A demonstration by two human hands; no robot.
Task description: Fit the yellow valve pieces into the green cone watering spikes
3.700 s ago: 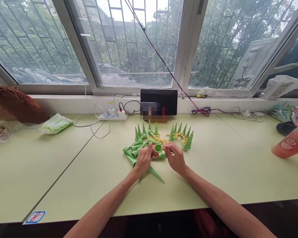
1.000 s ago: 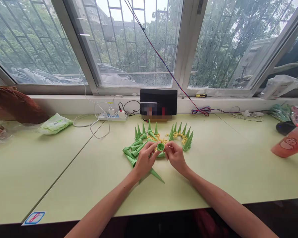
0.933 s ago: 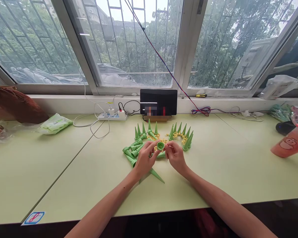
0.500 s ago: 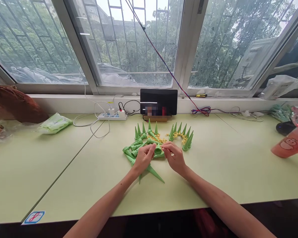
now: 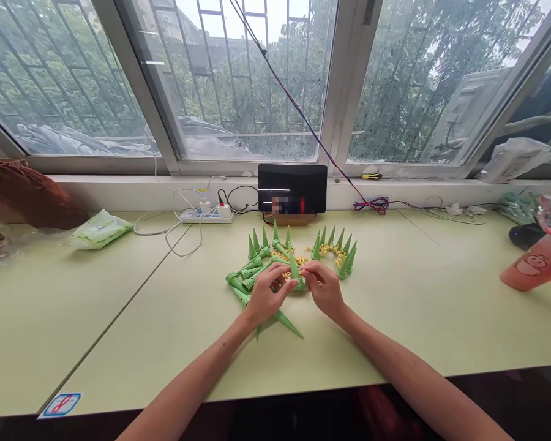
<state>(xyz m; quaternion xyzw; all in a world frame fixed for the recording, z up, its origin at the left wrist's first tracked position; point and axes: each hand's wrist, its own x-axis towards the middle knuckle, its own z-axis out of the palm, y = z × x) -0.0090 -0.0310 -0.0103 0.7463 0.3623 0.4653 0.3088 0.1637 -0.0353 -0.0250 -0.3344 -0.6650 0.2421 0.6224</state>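
Both my hands meet over a pile of green plastic cone spikes on the pale green table (image 5: 417,306). My left hand (image 5: 264,297) and my right hand (image 5: 324,291) together pinch the wide base of one green spike (image 5: 294,266), held upright with its tip pointing up. Several spikes (image 5: 245,275) lie flat to the left of my left hand, and one long spike (image 5: 287,323) lies under my left wrist. Two rows of upright spikes (image 5: 340,245) stand behind, with small yellow pieces (image 5: 326,250) scattered among them.
A black screen (image 5: 292,188) leans against the window sill behind the pile. A power strip (image 5: 206,214) with white cables sits to its left, a green packet (image 5: 100,228) farther left. An orange-pink bottle (image 5: 535,266) lies at the right edge.
The spike was held with its open round end facing me; it has been turned upright, tip up, and lowered toward the table. Both hands dropped slightly.
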